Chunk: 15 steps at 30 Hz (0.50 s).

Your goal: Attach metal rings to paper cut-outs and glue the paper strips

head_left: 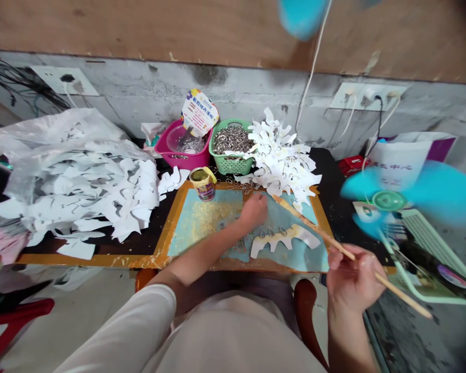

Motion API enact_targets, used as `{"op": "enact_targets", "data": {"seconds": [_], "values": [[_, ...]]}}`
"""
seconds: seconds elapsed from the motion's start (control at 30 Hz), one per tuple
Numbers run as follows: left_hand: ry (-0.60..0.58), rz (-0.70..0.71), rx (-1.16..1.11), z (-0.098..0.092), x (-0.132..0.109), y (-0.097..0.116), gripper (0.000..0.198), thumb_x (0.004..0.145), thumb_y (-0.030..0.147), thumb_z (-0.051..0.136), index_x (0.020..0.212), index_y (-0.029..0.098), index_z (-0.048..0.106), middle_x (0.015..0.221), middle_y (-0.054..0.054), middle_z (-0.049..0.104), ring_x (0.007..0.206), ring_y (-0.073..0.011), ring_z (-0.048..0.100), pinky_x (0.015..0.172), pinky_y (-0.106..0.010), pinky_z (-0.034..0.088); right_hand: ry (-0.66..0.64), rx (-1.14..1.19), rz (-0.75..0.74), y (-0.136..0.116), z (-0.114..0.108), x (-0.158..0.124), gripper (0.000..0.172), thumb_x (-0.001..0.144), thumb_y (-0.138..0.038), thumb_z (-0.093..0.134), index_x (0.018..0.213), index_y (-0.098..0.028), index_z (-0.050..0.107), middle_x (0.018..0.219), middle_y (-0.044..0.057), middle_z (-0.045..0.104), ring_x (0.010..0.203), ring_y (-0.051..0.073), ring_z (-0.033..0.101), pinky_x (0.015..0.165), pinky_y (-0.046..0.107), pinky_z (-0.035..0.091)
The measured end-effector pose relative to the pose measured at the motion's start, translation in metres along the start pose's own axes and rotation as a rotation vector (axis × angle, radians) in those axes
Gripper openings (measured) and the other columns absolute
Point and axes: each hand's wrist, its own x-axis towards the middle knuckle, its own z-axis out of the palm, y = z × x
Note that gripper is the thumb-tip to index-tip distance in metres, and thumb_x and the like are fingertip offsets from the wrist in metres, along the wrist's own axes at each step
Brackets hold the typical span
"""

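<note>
My left hand (253, 210) reaches forward over the blue work board (202, 223), its fingers curled down near loose metal rings (245, 187) at the board's far edge; what it holds is hidden. My right hand (353, 280) is closed on a long wooden stick (322, 235) that points up and left across the board. A white cut-out paper piece (283, 239) with metal rings on it lies on the board between my hands.
A small glue pot (203, 182) stands at the board's back left. A green basket (231, 145) of rings and a pink basket (180, 147) sit behind. White paper cut-outs are piled at left (93, 191) and back right (283, 155). A blue fan (392, 199) spins at right.
</note>
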Motion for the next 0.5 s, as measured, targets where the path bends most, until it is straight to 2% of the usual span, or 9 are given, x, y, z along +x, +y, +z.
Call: {"op": "enact_targets", "data": {"seconds": [0.13,0.27,0.4,0.5], "values": [[0.085,-0.273,0.085,-0.018,0.021,-0.044,0.034,0.087,-0.001,0.036,0.113,0.002,0.057,0.118,-0.027,0.057,0.116,-0.0327,0.054,0.094,-0.044,0.046,-0.011,0.013,-0.008,-0.001,0.0,0.001,0.026,0.086,-0.039,0.064,0.083,-0.015,0.074,0.048,-0.002,0.058,0.043,0.016,0.054,0.06,0.036,0.05],[0.062,-0.365,0.073,-0.031,0.022,-0.067,0.036,0.086,-0.004,0.033,0.108,-0.001,0.061,0.109,-0.028,0.062,0.109,-0.0346,0.059,0.09,-0.044,0.047,-0.015,0.015,-0.018,0.002,0.0,0.001,0.026,0.087,-0.037,0.062,0.083,-0.015,0.074,0.048,-0.002,0.058,0.043,0.016,0.054,0.059,0.036,0.05],[0.052,-0.374,-0.004,-0.041,0.016,-0.065,0.033,0.084,-0.002,0.039,0.102,0.001,0.067,0.111,-0.026,0.064,0.105,-0.0319,0.062,0.09,-0.04,0.048,-0.003,0.004,-0.014,0.002,0.001,0.0,0.026,0.086,-0.039,0.064,0.083,-0.015,0.074,0.052,-0.001,0.06,0.041,0.015,0.052,0.057,0.037,0.051],[0.024,-0.297,-0.13,-0.044,0.012,-0.046,0.028,0.087,0.008,0.047,0.099,0.01,0.073,0.104,-0.017,0.07,0.1,-0.026,0.065,0.09,-0.035,0.049,0.004,-0.002,-0.007,0.001,0.002,0.0,0.027,0.086,-0.04,0.064,0.082,-0.016,0.074,0.049,-0.002,0.059,0.041,0.015,0.052,0.057,0.037,0.051]]}}
